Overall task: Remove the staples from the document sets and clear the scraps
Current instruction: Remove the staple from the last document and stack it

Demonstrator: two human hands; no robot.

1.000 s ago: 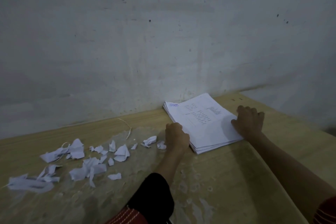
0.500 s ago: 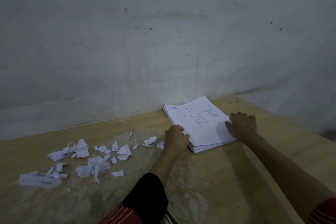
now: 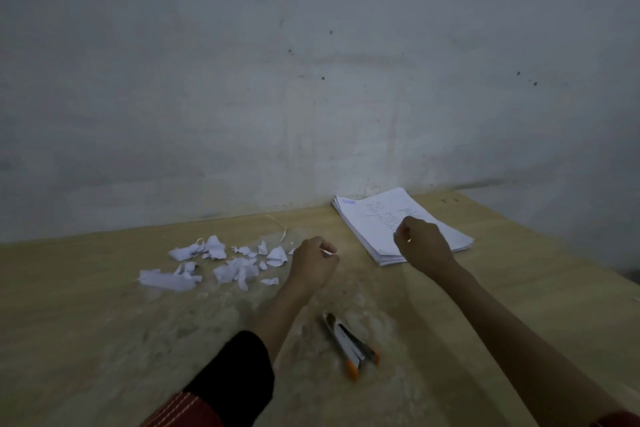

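A stack of printed document sets (image 3: pixel 377 218) lies against the wall at the back right of the wooden table (image 3: pixel 104 322). My right hand (image 3: pixel 424 248) hovers over the stack's near left corner with its fingers curled, and I see nothing in it. My left hand (image 3: pixel 313 265) is curled just left of the stack and pinches a small white sliver of paper (image 3: pixel 327 252) at its fingertips. Several torn paper scraps (image 3: pixel 235 267) lie scattered on the table left of that hand. An orange and black staple tool (image 3: pixel 349 343) lies between my forearms.
A grey stained wall (image 3: pixel 311 97) runs along the table's back edge. The table's right edge (image 3: pixel 554 253) falls away past the stack. A thin pale strip (image 3: pixel 282 230) lies behind the scraps.
Both hands have let go of the stack's sides and curled. The left has drawn back to the left; the right has moved over the near left corner. The view dropped, showing the staple tool.
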